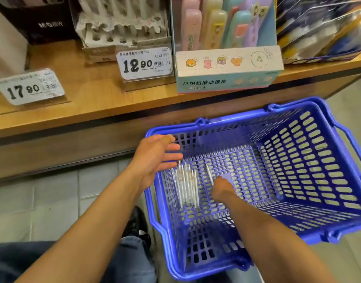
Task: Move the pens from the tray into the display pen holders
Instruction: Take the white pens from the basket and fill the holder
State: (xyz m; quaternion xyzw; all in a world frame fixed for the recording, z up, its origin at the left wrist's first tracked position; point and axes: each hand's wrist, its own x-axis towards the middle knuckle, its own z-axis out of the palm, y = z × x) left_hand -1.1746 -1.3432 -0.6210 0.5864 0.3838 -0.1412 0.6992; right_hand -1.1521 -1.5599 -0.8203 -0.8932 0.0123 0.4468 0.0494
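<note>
A blue plastic basket (310, 160) stands on the floor below a wooden shelf. Several white pens (186, 184) lie side by side on its bottom at the left. One more white pen (209, 173) lies apart, just right of them. My right hand (221, 189) is down inside the basket with its fingers closed on that single pen. My left hand (157, 158) hovers at the basket's left rim, fingers spread, holding nothing. The display pen holder (122, 31), a clear box with a white perforated insert, stands on the shelf at upper left.
The wooden shelf (93, 107) carries price tags reading 17.90 (30, 86) and 12.90 (144, 63), a box of pastel erasers (226, 48), a dark box (42, 19) and wrapped packs (322, 27). My knee in jeans (32, 260) and a dark shoe (136, 223) are at lower left.
</note>
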